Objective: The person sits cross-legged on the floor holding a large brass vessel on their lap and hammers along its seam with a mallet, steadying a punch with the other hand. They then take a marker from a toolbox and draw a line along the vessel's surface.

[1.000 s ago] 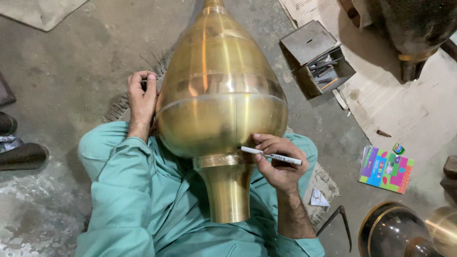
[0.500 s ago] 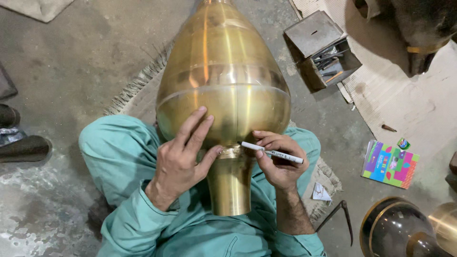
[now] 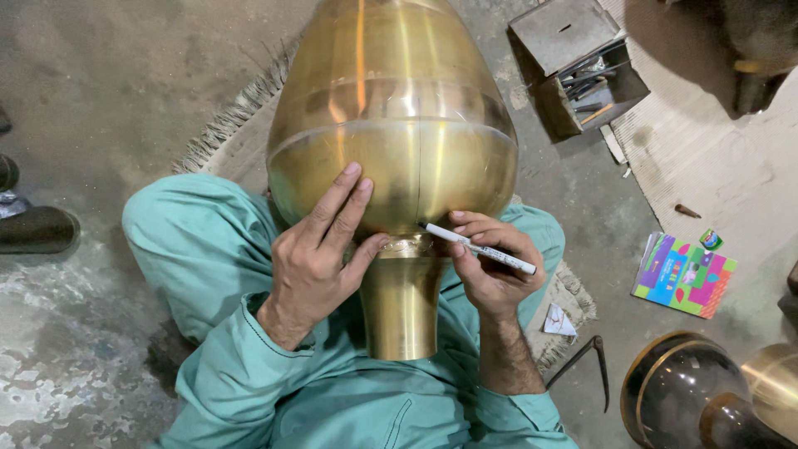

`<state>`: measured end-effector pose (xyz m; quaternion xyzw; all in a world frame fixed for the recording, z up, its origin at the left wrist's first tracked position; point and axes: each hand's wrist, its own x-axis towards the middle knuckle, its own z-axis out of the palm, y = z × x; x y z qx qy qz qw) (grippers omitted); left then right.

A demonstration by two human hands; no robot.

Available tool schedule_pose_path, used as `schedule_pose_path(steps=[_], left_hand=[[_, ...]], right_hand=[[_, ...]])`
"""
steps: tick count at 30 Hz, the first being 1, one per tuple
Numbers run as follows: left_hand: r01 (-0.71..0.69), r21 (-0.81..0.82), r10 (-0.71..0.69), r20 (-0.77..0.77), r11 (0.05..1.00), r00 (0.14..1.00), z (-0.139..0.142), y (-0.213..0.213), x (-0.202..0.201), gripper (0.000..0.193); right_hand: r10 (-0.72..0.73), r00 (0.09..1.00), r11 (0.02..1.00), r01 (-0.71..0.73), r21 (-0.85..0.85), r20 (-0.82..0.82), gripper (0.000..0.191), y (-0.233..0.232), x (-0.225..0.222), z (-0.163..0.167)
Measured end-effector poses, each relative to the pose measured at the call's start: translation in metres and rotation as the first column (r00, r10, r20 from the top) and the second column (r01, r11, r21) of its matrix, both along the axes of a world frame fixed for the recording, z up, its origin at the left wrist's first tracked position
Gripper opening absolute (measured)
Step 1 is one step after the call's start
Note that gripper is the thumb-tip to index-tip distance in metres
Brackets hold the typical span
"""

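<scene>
A large brass onion-shaped vessel (image 3: 391,116) with a narrow neck (image 3: 401,303) lies across my lap, neck toward me. My left hand (image 3: 320,249) rests flat on the lower bulge of the vessel, fingers spread upward, thumb near the collar. My right hand (image 3: 490,266) holds a white marker pen (image 3: 478,248), its tip touching the vessel just above the collar. My legs in teal clothing (image 3: 191,241) frame the vessel on a fringed mat.
An open metal toolbox (image 3: 578,71) with tools sits at the upper right. A colourful booklet (image 3: 683,274) lies on the right, near cardboard sheeting (image 3: 731,183). Metal calipers (image 3: 582,362) and other brass pieces (image 3: 706,395) are at the lower right. A dark shoe (image 3: 37,229) is at the left.
My left hand moved from the vessel's left side to its front lower bulge. The right hand with the marker has stayed by the collar.
</scene>
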<state>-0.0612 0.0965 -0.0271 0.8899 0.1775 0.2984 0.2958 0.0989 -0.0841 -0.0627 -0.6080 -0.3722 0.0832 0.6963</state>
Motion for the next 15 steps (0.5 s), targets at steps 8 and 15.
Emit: schedule_pose_path(steps=[8, 15], left_hand=[[0.003, -0.003, -0.003, 0.003, 1.0, 1.0, -0.0001, 0.0003, -0.0002, 0.072], [0.001, 0.006, -0.001, 0.01, 1.0, 1.0, 0.0, 0.0002, -0.0001, 0.072]], right_hand=[[0.008, 1.0, 1.0, -0.008, 0.021, 0.001, 0.019, 0.002, 0.0013, 0.0017], [0.01, 1.0, 1.0, -0.01, -0.008, 0.012, 0.02, -0.0006, 0.001, 0.0007]])
